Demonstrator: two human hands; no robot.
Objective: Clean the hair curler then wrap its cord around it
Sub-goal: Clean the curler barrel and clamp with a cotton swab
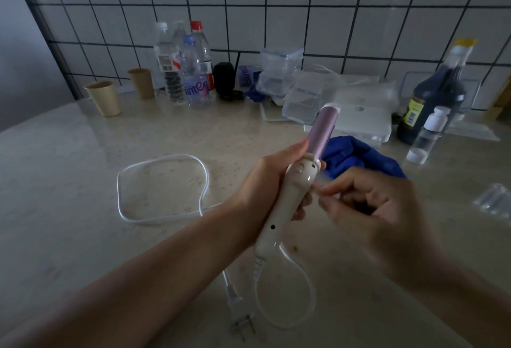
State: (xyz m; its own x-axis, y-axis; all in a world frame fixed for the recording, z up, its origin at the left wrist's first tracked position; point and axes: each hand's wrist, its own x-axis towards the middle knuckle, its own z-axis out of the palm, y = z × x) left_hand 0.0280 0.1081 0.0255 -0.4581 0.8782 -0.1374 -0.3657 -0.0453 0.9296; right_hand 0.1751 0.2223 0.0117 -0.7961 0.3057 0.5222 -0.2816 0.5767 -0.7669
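Blurred right hand [370,209], grip unreadable, hovers beside hair curler [293,190] clamped in left hand [264,181].

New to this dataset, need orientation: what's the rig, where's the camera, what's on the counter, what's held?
No machine: a person's two bare hands work here. The one picture comes from a wide-angle camera on their head, looking forward and down. The left hand holds a white hair curler with a pink barrel by its handle, tilted upward. The right hand is beside the handle, fingers curled; blur hides whether it pinches anything. The white cord lies looped on the counter, plug nearest the camera. Behind: blue cloth, water bottles, two paper cups.
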